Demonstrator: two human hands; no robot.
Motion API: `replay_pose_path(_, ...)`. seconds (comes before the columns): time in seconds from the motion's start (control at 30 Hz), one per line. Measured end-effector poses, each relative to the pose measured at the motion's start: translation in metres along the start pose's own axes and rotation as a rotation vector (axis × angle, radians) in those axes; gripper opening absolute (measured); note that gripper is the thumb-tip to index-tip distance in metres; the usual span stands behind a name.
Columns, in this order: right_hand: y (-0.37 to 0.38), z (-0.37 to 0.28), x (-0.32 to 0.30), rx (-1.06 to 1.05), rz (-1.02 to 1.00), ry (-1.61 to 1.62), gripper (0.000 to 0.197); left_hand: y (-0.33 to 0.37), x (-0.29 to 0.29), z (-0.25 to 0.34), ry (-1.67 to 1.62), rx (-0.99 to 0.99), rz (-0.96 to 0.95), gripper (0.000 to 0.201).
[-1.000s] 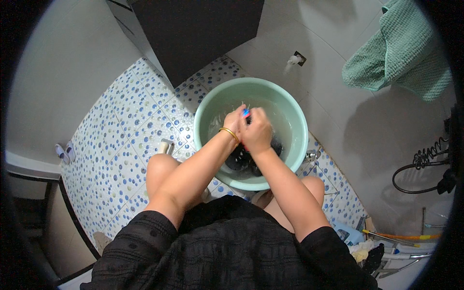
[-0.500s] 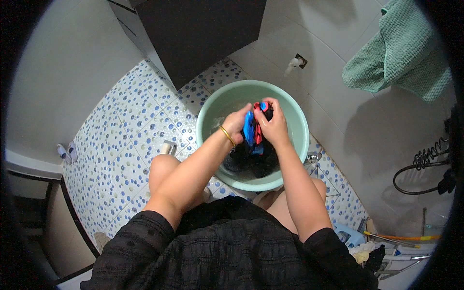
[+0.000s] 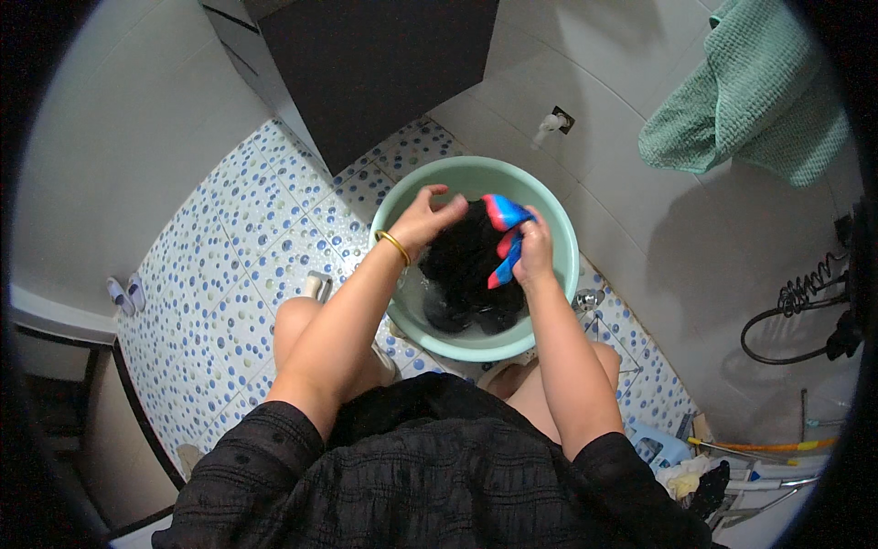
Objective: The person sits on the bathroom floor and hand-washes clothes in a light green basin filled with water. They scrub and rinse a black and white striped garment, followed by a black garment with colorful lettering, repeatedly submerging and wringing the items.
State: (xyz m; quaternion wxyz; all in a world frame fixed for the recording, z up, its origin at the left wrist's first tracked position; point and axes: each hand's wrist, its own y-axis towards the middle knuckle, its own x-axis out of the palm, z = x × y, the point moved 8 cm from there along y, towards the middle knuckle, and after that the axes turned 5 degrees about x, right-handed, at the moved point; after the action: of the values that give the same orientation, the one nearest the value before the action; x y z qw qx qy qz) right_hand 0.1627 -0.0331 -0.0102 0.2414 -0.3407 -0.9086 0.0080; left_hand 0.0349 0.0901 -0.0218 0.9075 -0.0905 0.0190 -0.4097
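A light green basin stands on the floor between my knees. Dark wet fabric lies bunched in the water inside it. Over this, my right hand grips a blue and red piece of cloth, whose ends hang out to the left of the fist; its exact kind I cannot make out. My left hand, with a gold bangle at the wrist, is over the basin's left side, apart from the cloth. Its fingers are spread and curved, with nothing between them.
A dark cabinet juts out beyond the basin. A green towel hangs at the right wall, above a coiled black hose. A floor-level metal fitting sits right of the basin. Slippers lie far left.
My left hand has let go of the cloth and moved left, its fingers opening. The right hand has shifted slightly right and down, keeping the cloth, which now hangs looser.
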Motion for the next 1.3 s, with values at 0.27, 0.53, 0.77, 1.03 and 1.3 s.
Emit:
replay_pose_path(0.27,0.035,-0.026,-0.057,-0.036,0.191,0.219,0.033,-0.006,0.029,-0.012,0.071,0.094,-0.249,0.033)
replay_pose_path(0.53,-0.061,-0.049,0.085,-0.672,-0.058,-1.055,0.025,0.008,0.041,-0.022,-1.034,-0.172,-0.026,0.040)
replay_pose_path(0.77,-0.017,-0.041,0.064,-0.503,0.217,-1.231,0.022,-0.009,0.057,-0.022,-0.770,-0.117,0.245,0.025)
replay_pose_path(1.03,-0.013,-0.033,0.061,-0.531,0.202,-1.240,0.023,0.007,0.040,-0.043,-0.528,-0.058,0.283,0.022)
replay_pose_path(1.3,0.021,-0.029,0.002,-0.131,0.027,-0.499,0.036,-0.012,0.047,0.024,-1.189,-0.091,-0.236,0.054)
